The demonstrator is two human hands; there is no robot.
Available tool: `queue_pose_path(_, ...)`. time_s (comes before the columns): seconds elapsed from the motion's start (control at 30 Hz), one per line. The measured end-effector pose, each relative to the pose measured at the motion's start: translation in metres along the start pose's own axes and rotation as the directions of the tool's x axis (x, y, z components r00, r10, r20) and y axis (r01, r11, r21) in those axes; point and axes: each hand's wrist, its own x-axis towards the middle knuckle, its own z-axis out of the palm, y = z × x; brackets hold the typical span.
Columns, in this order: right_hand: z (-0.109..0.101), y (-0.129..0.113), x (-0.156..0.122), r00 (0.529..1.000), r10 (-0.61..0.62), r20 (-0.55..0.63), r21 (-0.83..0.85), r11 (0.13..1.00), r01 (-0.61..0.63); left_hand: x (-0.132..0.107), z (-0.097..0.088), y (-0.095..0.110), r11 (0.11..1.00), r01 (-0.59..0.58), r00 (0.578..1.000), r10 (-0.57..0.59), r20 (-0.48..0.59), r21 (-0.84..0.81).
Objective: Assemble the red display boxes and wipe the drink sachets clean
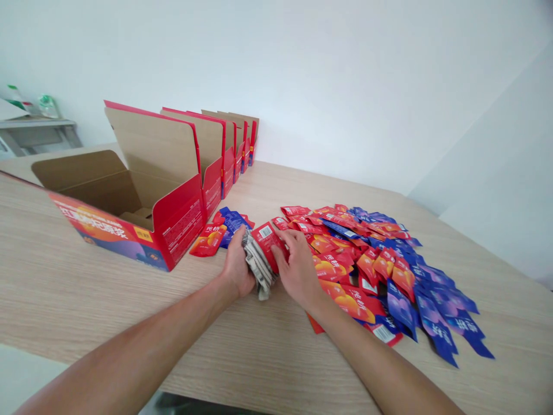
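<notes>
My left hand and my right hand close from either side on a small stack of sachets, held on edge on the wooden table; a red sachet faces outward on the right of the stack. Just right of my right hand spreads a heap of red and blue sachets. A few loose red and blue sachets lie just beyond my left hand. An open red cardboard box with its lid up stands to the left, nearest of a row.
Behind the nearest box stands a row of several more open red boxes reaching toward the white wall. A grey shelf with bottles sits at the far left. The table's near edge runs below my forearms.
</notes>
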Motion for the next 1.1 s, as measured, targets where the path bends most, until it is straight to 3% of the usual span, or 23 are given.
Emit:
queue_pose_path(0.23, -0.008, -0.011, -0.004, 0.970, -0.146, 0.194, -0.090, 0.982, 0.166, 0.002, 0.001, 0.006, 0.996, -0.090, 0.994, 0.089, -0.056, -0.016)
queue_pose_path(0.57, -0.029, -0.027, -0.001, 0.906, -0.174, 0.385, -0.019, 0.980, 0.196, 0.004, -0.003, 0.008, 0.998, -0.061, 0.996, 0.063, -0.065, 0.028)
queue_pose_path(0.67, -0.043, -0.027, 0.010, 0.935, -0.089, 0.342, 0.038, 0.996, 0.081, 0.004, -0.002, 0.006, 0.998, -0.041, 0.999, 0.042, -0.031, 0.039)
queue_pose_path(0.73, -0.050, -0.025, 0.022, 0.974, 0.008, 0.227, 0.104, 0.994, -0.032, 0.004, -0.002, 0.001, 0.999, -0.013, 0.999, 0.012, 0.029, 0.044)
queue_pose_path(0.8, -0.050, -0.021, 0.039, 0.984, 0.140, 0.111, 0.222, 0.962, -0.162, 0.004, -0.002, -0.005, 0.996, 0.048, 0.997, -0.052, 0.062, 0.072)
queue_pose_path(0.87, -0.042, -0.019, 0.058, 0.945, 0.307, 0.111, 0.369, 0.870, -0.326, 0.004, -0.004, -0.011, 0.986, 0.113, 0.992, -0.119, 0.048, 0.120)
queue_pose_path(0.93, -0.025, -0.018, 0.077, 0.888, 0.413, 0.203, 0.452, 0.765, -0.459, 0.003, -0.004, -0.015, 0.979, 0.127, 0.991, -0.132, 0.021, 0.158)
queue_pose_path(1.1, 0.026, -0.031, 0.112, 0.777, 0.429, 0.461, 0.424, 0.663, -0.617, 0.001, -0.003, -0.018, 0.977, 0.043, 0.999, -0.047, 0.017, 0.208)
